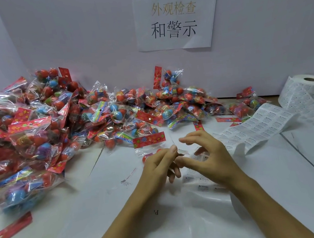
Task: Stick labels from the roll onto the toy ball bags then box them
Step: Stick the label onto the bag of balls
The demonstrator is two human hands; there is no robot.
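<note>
My left hand (158,166) is over the white table, thumb and forefinger pinched on a small white label (183,152). My right hand (212,157) is just to its right, fingers spread, its thumb close to the label; I cannot tell if it touches it. One toy ball bag (149,145) with a red flowered header card lies flat just beyond my left hand. The label roll (310,84) stands at the far right, and its strip (261,123) runs across the table toward my hands.
A big heap of toy ball bags (53,121) fills the left and back of the table up to the wall. A clear plastic sheet with printed labels (202,186) lies under my right hand. A paper sign (175,13) hangs on the wall. No box is in view.
</note>
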